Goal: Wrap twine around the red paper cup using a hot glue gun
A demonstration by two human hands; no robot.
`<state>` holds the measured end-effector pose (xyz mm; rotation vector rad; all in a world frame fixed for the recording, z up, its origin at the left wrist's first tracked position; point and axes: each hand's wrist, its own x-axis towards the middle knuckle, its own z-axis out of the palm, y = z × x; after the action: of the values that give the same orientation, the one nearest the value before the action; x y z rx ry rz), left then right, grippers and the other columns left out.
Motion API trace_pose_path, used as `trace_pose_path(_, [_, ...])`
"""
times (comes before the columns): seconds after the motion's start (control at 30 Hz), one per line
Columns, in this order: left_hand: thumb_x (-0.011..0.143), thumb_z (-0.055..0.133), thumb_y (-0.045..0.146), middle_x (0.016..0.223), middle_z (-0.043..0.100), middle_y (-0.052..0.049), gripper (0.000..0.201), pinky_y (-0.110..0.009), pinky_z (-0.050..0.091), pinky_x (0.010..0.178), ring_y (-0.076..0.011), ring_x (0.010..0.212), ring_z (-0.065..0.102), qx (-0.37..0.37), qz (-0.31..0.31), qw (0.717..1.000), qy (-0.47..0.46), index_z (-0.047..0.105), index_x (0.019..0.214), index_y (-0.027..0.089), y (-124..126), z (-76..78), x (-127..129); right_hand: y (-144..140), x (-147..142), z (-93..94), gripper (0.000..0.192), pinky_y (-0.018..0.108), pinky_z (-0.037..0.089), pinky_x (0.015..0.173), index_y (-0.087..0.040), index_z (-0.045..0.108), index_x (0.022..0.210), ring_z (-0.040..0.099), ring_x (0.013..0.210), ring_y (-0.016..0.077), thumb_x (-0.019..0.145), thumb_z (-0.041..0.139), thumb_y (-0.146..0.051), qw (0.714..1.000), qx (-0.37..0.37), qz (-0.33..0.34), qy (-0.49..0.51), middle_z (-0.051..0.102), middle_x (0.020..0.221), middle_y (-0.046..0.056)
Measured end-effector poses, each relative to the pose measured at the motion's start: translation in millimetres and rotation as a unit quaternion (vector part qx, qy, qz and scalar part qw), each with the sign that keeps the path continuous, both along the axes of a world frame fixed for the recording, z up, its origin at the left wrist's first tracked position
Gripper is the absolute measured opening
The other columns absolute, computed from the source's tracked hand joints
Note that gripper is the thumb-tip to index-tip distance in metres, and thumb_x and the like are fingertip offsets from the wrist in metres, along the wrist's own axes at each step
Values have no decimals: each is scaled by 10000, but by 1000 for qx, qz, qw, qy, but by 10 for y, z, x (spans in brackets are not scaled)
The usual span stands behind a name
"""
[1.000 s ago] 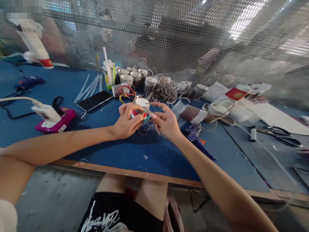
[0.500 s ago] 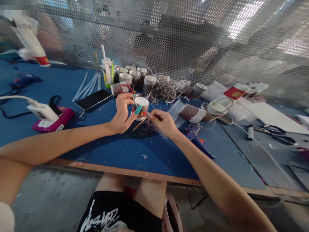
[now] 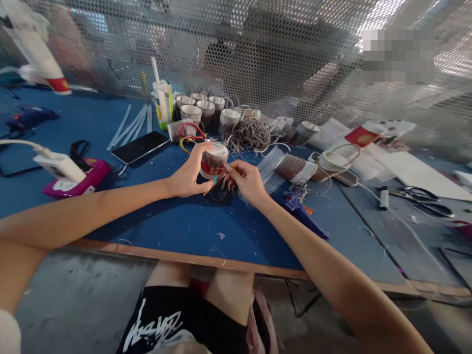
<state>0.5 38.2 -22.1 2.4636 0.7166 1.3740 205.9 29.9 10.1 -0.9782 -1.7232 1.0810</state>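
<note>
Since a moment ago I have tilted the paper cup [image 3: 214, 161] toward my right hand [image 3: 246, 181], my left hand [image 3: 191, 174] clamped around it above the blue table [image 3: 177, 226], right fingers pinched on what seems a strand of twine, wrapping partly done, finished wrapped cups [image 3: 206, 110] behind.

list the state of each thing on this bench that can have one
left hand: closed around the paper cup
paper cup: held off the table, tilted, partly wrapped in brown cord
right hand: pinching cord against the cup
phone: flat, screen dark
scissors: lying flat on the bench
wrapped cup: lying on its side
cups at the back: upright, open
</note>
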Motion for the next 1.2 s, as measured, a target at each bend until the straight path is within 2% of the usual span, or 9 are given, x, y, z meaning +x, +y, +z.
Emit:
trace_pose_path(0.2, [803,628,329,1341,418,-159,626,-560,409,1107,-324,1317,438,40,51,998,3,324,1339,218,-7,39,25,8,-17,-33,484,264,458,505,-205,585,721,511,488,94,726,683,-679,999,-7,-25,26,609,617,-16])
trace_pose_path(0.37, [816,600,271,1312,435,-154,566,-533,437,1089,-292,1279,470,56,52,997,0,338,1314,212,-5,44,38,0,-14,-28,478,266,477,504,-206,591,732,526,480,91,703,707,-669,998,-15,-32,47,626,629,-20])
trace_pose_path(0.67, [806,603,277,1322,419,-162,611,-538,441,1082,-314,1300,449,42,56,998,7,318,1343,213,-10,39,40,10,14,-67,403,275,495,526,-206,608,761,557,503,101,734,724,-591,997,-24,-41,65,638,647,-12])
trace_pose_path(0.97, [844,567,297,1326,450,-156,546,-555,390,1117,-314,1302,454,28,68,997,15,346,1335,213,-27,56,30,-13,-22,-83,442,269,495,533,-210,596,770,553,510,100,736,697,-639,996,-40,-54,59,661,674,1])
trace_pose_path(1.2, [859,548,284,1328,448,-158,527,-521,424,1105,-300,1312,453,26,56,998,18,345,1339,204,-5,43,8,-24,-24,-63,388,265,490,518,-206,580,792,544,494,94,785,684,-580,995,-50,-60,58,642,671,-1])
